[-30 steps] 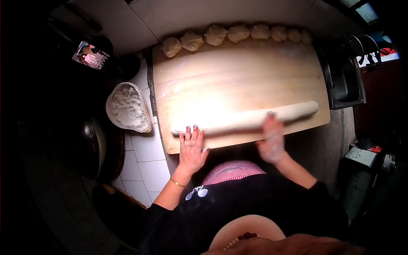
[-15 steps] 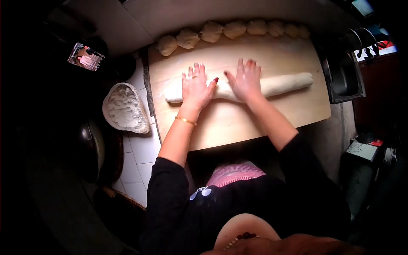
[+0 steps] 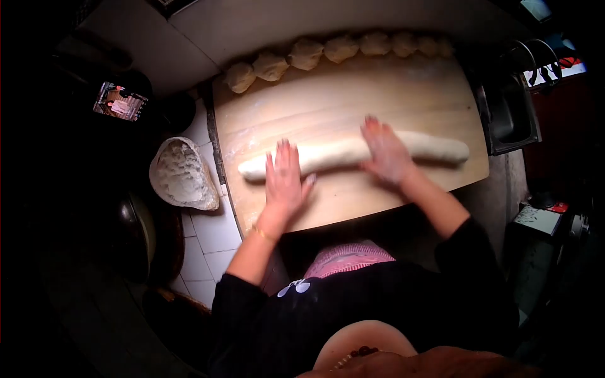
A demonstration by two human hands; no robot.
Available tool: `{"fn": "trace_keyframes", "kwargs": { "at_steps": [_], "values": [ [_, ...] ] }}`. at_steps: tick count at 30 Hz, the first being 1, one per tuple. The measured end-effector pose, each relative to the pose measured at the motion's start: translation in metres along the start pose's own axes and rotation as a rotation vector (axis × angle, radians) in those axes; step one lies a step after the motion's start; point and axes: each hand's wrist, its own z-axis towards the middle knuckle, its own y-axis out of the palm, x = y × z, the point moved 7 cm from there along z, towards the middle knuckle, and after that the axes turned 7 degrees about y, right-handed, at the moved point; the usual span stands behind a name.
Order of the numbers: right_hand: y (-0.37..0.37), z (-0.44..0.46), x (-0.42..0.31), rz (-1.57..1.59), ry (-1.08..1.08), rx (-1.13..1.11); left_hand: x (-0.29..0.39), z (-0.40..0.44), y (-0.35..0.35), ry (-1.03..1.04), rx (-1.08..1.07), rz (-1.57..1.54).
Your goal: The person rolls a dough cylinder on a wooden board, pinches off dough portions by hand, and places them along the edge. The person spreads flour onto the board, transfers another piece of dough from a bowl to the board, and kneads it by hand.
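Observation:
A long white roll of dough point(image 3: 340, 154) lies across the wooden board point(image 3: 353, 195). My left hand point(image 3: 287, 179) rests on the roll near its left end, fingers stretched out and pointing away from me. Right of the middle, my right hand point(image 3: 386, 151) lies flat over the dough, slightly blurred, with its fingers extended. Neither hand grips anything. The dough under both palms is hidden.
Several dough lumps point(image 3: 305, 54) line the back edge of the board. To the left stands a bowl of flour point(image 3: 183, 173) on white tiles point(image 3: 214, 230). A phone point(image 3: 121, 101) glows at upper left. A dark metal sink-like basin point(image 3: 509, 123) adjoins the board's right side.
Both hands have drawn back toward my body, and the dough roll has rolled nearer to me with them. My right hand has also shifted to the right.

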Motion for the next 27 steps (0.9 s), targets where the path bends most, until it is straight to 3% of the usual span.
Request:
{"fn": "trace_keyframes", "kwargs": {
  "at_steps": [4, 7, 10, 12, 14, 16, 18, 20, 22, 24, 25, 26, 27],
  "values": [
    [-0.015, 0.095, 0.058, 0.001, 0.185, 0.292, -0.052, 0.097, -0.015, -0.230, 0.143, -0.163],
    [-0.021, 0.116, 0.073, -0.149, 0.485, 0.221, -0.059, 0.112, -0.018, -0.406, 0.107, -0.052],
    [-0.011, 0.069, 0.042, -0.112, 0.437, -0.021, -0.026, 0.075, -0.015, -0.272, -0.195, -0.048],
    [-0.020, 0.005, 0.007, -0.082, 0.241, 0.072, -0.001, 0.017, -0.014, -0.013, 0.050, -0.034],
    [-0.017, -0.063, -0.016, 0.038, 0.085, 0.163, 0.018, -0.036, -0.010, 0.024, -0.093, -0.102],
    [0.007, -0.118, -0.019, 0.083, 0.049, 0.011, 0.028, -0.086, 0.006, 0.066, -0.213, -0.110],
    [0.031, -0.148, -0.004, 0.122, -0.036, 0.019, 0.033, -0.109, 0.011, 0.096, -0.285, -0.084],
    [0.038, -0.132, 0.011, 0.029, 0.081, -0.237, 0.031, -0.103, 0.010, 0.115, -0.185, -0.092],
    [0.033, -0.100, 0.035, -0.025, -0.033, -0.093, 0.018, -0.076, 0.013, 0.150, -0.012, -0.073],
    [0.001, -0.035, 0.046, -0.202, -0.001, -0.092, -0.003, -0.013, -0.009, 0.061, -0.062, -0.016],
    [-0.011, -0.005, 0.062, -0.288, -0.049, 0.136, -0.019, 0.017, -0.019, 0.035, 0.016, -0.037],
    [-0.030, 0.030, 0.080, -0.223, 0.087, 0.059, -0.033, 0.044, -0.028, 0.015, 0.096, -0.060],
    [-0.056, 0.060, 0.092, -0.278, 0.114, 0.260, -0.048, 0.067, -0.036, -0.032, 0.160, 0.043]
  ]
}}
